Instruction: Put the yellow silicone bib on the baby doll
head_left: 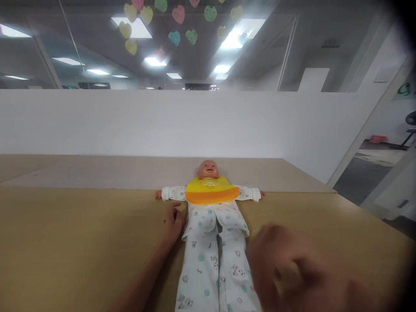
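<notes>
A baby doll (pixel 208 169) lies on its back on the wooden table (pixel 65 242), arms spread, head toward the far wall. It wears a white printed sleepsuit (pixel 211 255) and a yellow and orange bib (pixel 211 190) on its chest. My left hand (pixel 173 221) rests on the table beside the doll's waist, fingers curled, touching the edge of the sleepsuit. My right hand (pixel 282 268) is close to the camera and blurred, to the right of the doll's legs; whether it holds anything does not show.
A low white partition (pixel 130 125) runs behind the table, with glass above it. Paper hearts (pixel 152 21) hang on the glass. At the right, the table edge gives onto a floor area with a doorway (pixel 373 164).
</notes>
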A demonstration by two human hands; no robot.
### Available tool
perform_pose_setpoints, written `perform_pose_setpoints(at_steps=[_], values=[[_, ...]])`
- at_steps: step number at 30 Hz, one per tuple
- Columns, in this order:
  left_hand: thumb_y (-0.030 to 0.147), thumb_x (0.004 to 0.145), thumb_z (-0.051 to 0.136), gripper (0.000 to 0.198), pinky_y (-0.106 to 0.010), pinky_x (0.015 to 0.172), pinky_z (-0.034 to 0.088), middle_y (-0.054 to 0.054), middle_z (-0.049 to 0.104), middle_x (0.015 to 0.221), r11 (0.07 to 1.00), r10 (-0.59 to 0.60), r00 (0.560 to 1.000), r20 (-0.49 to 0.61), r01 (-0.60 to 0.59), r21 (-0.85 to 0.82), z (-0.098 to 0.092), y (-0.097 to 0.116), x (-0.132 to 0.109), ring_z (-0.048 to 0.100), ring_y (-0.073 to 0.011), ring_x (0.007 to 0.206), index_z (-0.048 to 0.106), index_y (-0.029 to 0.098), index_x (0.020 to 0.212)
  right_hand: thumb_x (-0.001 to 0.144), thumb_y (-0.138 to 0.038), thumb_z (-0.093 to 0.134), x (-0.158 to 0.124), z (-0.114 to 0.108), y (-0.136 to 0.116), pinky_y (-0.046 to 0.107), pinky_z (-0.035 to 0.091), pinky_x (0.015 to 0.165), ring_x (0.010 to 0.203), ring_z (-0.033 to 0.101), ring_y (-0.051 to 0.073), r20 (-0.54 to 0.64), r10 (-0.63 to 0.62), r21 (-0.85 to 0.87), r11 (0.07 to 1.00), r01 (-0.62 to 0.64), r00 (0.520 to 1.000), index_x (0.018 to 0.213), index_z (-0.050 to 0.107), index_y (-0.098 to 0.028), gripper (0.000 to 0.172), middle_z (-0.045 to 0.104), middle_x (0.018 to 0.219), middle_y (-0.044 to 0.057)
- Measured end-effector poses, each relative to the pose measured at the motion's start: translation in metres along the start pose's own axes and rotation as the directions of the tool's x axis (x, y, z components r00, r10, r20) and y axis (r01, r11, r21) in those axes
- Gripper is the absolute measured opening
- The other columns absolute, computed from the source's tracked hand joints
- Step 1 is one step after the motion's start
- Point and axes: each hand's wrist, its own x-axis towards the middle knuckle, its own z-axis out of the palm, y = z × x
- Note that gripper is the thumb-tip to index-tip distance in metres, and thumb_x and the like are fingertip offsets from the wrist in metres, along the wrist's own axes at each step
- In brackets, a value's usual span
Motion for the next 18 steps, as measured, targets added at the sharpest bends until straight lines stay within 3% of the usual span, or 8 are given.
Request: perform_pose_setpoints(at_steps=[2,3,5,8,10,11,14,18], values=[[0.029,0.078,0.049,0.025,-0.031,0.067,0.041,0.001,0.056,0.066,0.998,0.054,0.998,0.029,-0.054,0.027,-0.003,0.005,-0.011,0.053,-0.0182,0.063,0.059,0.021,0.1,0.086,-0.024,0.057,0.005,0.002,0.019,0.022,0.041,0.051,0.056,0.051,0.01,0.031,0.03,-0.114,0.993,-0.026,0.999,0.079,0.062,-0.024,0.01,0.059,0.065,-0.001],[0.03,0.08,0.05,0.024,-0.031,0.068,0.042,0.0,0.057,0.066,0.993,0.108,0.993,0.056,-0.111,0.05,-0.004,0.008,-0.018,0.054,-0.0184,0.064,0.06,0.021,0.1,0.086,-0.019,0.054,0.004,0.005,0.033,0.021,0.038,0.051,0.056,0.049,0.009,-0.067,0.04,-0.223,0.973,-0.054,0.997,0.079,0.06,-0.022,0.01,0.056,0.063,-0.001],[0.029,0.081,0.051,0.023,-0.032,0.069,0.044,-0.001,0.059,0.07,0.952,0.278,0.952,0.132,-0.291,0.098,-0.005,0.015,-0.031,0.056,-0.0181,0.066,0.062,0.022,0.101,0.084,-0.019,0.054,-0.003,0.015,0.066,0.022,0.035,0.052,0.057,0.046,0.009,-0.223,-0.102,-0.426,0.905,-0.003,0.969,0.083,0.057,-0.019,0.004,0.053,0.064,-0.001],[0.026,0.079,0.056,0.026,-0.033,0.073,0.048,-0.006,0.061,0.083,0.791,0.553,0.786,0.277,-0.6,0.123,-0.005,0.027,-0.045,0.059,-0.0192,0.078,0.062,0.024,0.103,0.083,-0.019,0.056,-0.021,0.028,0.107,0.023,0.038,0.054,0.058,0.048,0.01,-0.3,-0.13,-0.542,0.839,-0.056,0.945,0.092,0.056,-0.018,0.01,0.053,0.067,0.001],[0.025,0.076,0.059,0.03,-0.034,0.076,0.049,-0.008,0.06,0.091,0.681,0.638,0.676,0.369,-0.719,0.139,-0.007,0.032,-0.048,0.059,-0.0207,0.085,0.061,0.025,0.105,0.082,-0.021,0.058,-0.03,0.032,0.121,0.024,0.042,0.057,0.062,0.052,0.012,-0.282,-0.104,-0.564,0.822,-0.077,0.954,0.098,0.056,-0.017,0.016,0.056,0.073,0.003],[0.025,0.075,0.06,0.031,-0.034,0.077,0.05,-0.008,0.06,0.093,0.641,0.657,0.641,0.396,-0.752,0.155,-0.008,0.033,-0.048,0.058,-0.0211,0.087,0.06,0.025,0.106,0.081,-0.023,0.059,-0.033,0.033,0.124,0.024,0.044,0.058,0.065,0.054,0.013,-0.268,-0.092,-0.57,0.818,-0.081,0.959,0.1,0.057,-0.017,0.02,0.058,0.077,0.004],[0.023,0.076,0.059,0.033,-0.035,0.079,0.05,-0.009,0.058,0.097,0.57,0.689,0.612,0.388,-0.789,0.232,-0.009,0.032,-0.046,0.057,-0.0214,0.09,0.058,0.024,0.108,0.079,-0.024,0.062,-0.033,0.035,0.124,0.025,0.046,0.062,0.07,0.058,0.014,-0.245,-0.06,-0.576,0.812,-0.095,0.968,0.102,0.058,-0.019,0.024,0.061,0.085,0.005],[0.015,0.079,0.052,0.029,-0.032,0.076,0.049,-0.007,0.057,0.092,0.559,0.688,0.628,0.364,-0.778,0.286,-0.004,0.029,-0.045,0.057,-0.0189,0.085,0.058,0.025,0.106,0.081,-0.023,0.06,-0.03,0.041,0.126,0.023,0.046,0.062,0.069,0.059,0.012,-0.248,-0.038,-0.593,0.796,-0.12,0.968,0.096,0.061,-0.019,0.015,0.062,0.086,0.004]])
